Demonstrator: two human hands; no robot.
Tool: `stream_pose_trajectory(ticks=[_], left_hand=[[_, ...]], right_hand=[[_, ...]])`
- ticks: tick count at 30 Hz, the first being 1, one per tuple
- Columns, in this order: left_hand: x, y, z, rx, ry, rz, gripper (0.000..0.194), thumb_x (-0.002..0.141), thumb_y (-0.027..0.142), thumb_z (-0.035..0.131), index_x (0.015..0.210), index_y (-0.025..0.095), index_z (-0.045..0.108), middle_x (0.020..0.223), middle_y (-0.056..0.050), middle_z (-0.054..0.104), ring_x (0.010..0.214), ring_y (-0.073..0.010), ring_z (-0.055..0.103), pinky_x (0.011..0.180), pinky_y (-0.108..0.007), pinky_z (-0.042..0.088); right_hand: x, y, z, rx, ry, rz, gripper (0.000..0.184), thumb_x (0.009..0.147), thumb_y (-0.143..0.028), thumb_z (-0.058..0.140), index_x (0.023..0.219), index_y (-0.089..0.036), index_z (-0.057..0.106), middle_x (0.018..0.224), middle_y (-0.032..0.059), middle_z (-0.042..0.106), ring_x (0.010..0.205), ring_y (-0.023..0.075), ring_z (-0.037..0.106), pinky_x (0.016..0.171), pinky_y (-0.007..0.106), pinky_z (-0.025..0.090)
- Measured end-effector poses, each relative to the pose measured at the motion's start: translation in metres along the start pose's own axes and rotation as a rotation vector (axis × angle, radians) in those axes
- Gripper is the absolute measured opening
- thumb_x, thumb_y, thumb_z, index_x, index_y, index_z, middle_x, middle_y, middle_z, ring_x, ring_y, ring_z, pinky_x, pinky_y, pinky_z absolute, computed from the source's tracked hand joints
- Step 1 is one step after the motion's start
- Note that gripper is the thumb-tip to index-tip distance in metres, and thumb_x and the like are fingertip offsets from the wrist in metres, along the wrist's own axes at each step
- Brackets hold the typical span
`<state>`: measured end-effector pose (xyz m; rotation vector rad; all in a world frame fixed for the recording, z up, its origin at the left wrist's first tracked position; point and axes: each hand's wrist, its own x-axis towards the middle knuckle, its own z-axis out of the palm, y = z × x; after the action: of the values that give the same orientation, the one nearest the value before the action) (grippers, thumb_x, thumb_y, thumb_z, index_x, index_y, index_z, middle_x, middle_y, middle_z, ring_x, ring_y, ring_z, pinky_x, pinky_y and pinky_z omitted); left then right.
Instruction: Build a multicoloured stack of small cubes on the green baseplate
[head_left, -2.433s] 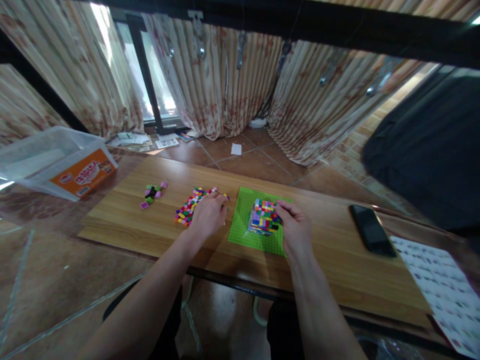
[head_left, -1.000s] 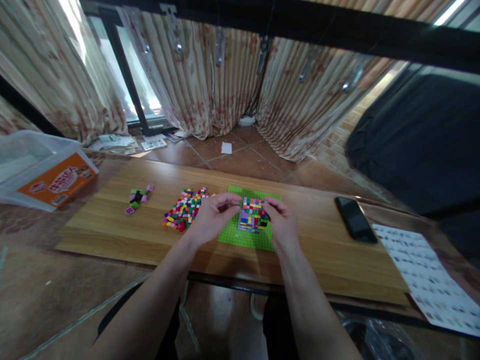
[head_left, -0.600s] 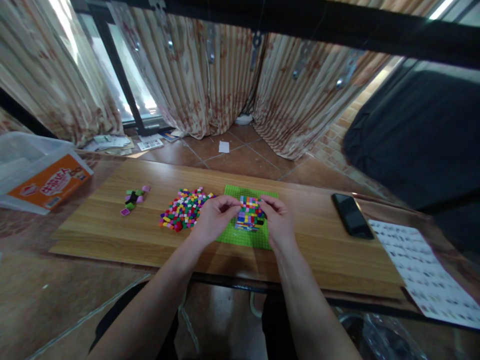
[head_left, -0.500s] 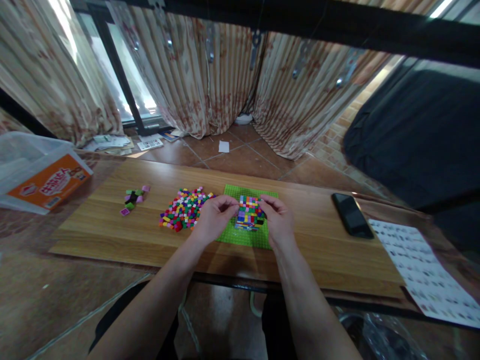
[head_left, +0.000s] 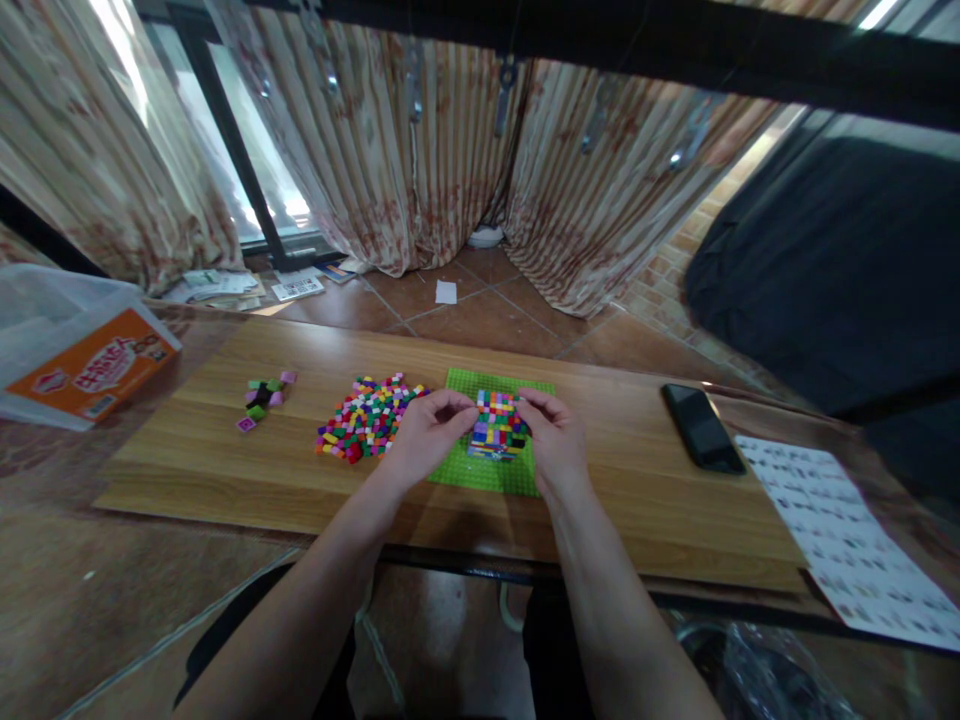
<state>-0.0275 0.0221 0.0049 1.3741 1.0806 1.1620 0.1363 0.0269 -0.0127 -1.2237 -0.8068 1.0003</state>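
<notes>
A multicoloured block of small bricks point(head_left: 497, 425) stands on a green baseplate point(head_left: 487, 474) on the wooden board. My left hand point(head_left: 424, 435) has its fingers curled, pinched at the block's upper left edge. My right hand point(head_left: 556, 442) is curled against the block's right side, fingertips on its top edge. What the left fingertips pinch is too small to name. A heap of loose coloured bricks point(head_left: 360, 421) lies just left of my left hand.
A small cluster of pink, green and black bricks point(head_left: 262, 395) lies further left. A clear plastic box with an orange label point(head_left: 71, 350) sits at the far left. A black phone point(head_left: 702, 427) and a printed sheet point(head_left: 862, 545) lie to the right. Curtains hang behind.
My left hand left the loose brick heap and came to the block's left edge. The right hand stayed on the block. In the last half second both hands have hardly moved.
</notes>
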Motion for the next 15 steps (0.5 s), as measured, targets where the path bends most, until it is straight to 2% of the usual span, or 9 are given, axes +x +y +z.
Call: stream_pose_trajectory(ticks=[4, 15], left_hand=[[0.001, -0.004, 0.001, -0.044, 0.005, -0.042, 0.02, 0.067, 0.03, 0.073, 0.08, 0.015, 0.068, 0.077, -0.002, 0.068, 0.069, -0.0133, 0.06, 0.068, -0.027, 0.049], [0.002, 0.0, 0.01, -0.247, 0.116, -0.24, 0.025, 0.059, 0.027, 0.079, 0.076, 0.013, 0.068, 0.067, 0.0, 0.066, 0.06, -0.0097, 0.056, 0.06, -0.024, 0.044]], right_hand=[[0.0, -0.001, 0.0, 0.023, 0.008, 0.02, 0.025, 0.058, -0.031, 0.075, 0.08, -0.02, 0.072, 0.074, -0.0007, 0.07, 0.069, 0.0144, 0.062, 0.071, 0.031, 0.051], [-0.002, 0.0, 0.002, 0.017, 0.017, 0.009, 0.027, 0.06, -0.032, 0.074, 0.083, -0.019, 0.072, 0.076, 0.0002, 0.07, 0.071, 0.0149, 0.062, 0.07, 0.031, 0.051]])
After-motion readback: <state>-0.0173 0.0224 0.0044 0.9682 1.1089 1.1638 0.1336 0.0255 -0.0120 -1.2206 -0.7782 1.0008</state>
